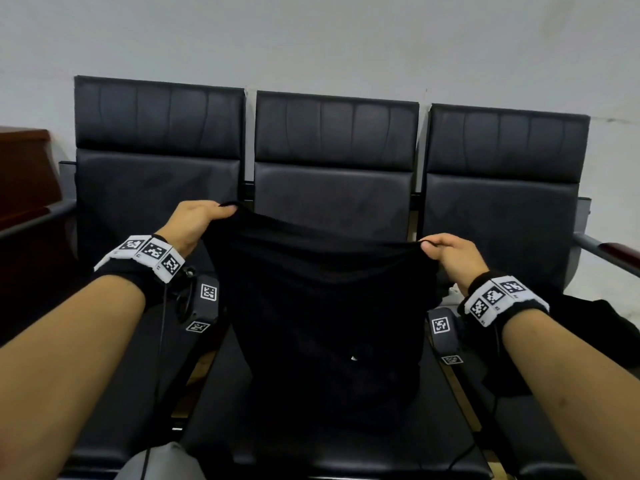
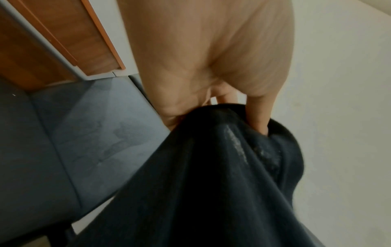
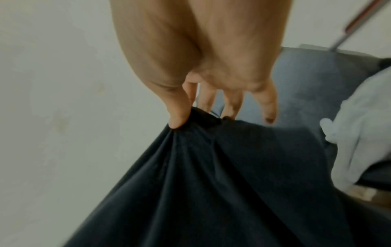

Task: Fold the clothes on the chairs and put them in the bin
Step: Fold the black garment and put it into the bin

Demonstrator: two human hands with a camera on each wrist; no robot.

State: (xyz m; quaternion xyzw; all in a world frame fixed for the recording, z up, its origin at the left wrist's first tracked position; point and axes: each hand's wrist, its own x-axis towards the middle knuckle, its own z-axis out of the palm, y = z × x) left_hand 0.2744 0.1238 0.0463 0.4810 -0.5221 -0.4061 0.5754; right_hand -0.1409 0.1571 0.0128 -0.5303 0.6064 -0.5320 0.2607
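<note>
Above the middle chair (image 1: 332,202): one black garment (image 1: 325,306), held up and spread, its lower part resting on that chair's seat. Left hand (image 1: 194,223) pinches the garment's upper left corner; right hand (image 1: 450,254) pinches the upper right corner. Right of the middle chair: white cloth (image 3: 363,130) and dark clothing (image 1: 595,320) on the neighbouring seat.

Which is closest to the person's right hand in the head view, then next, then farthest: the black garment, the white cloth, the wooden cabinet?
1. Black garment: pinched in the right hand.
2. White cloth: just below that hand, on the right chair.
3. Wooden cabinet: far left edge.
</note>
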